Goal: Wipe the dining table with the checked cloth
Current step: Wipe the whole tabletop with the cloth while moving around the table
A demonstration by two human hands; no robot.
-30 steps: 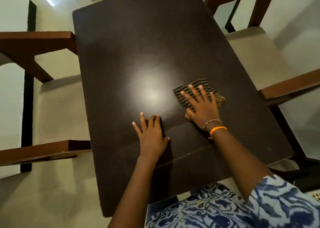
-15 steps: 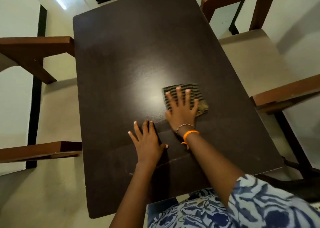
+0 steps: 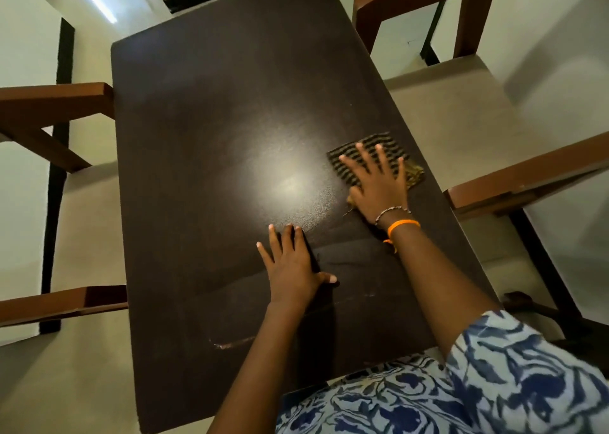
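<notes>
The dark brown dining table [image 3: 214, 104] fills the middle of the view, with a bright glare patch at its centre. The checked cloth [image 3: 392, 145], striped black and tan, lies flat near the table's right edge. My right hand [image 3: 375, 186] presses down on it with fingers spread, covering its near half. It wears a bead bracelet and an orange band at the wrist. My left hand [image 3: 291, 269] rests flat on bare table, nearer to me and left of the cloth, holding nothing.
A wooden chair with a beige seat [image 3: 82, 219] stands against the left side of the table. Another chair [image 3: 461, 110] stands at the right, its armrest [image 3: 527, 173] close to the cloth. Faint streaks [image 3: 230, 343] mark the near tabletop.
My right hand slid the cloth left toward the table's middle, then back right toward the edge. My left hand has stayed planted in place.
</notes>
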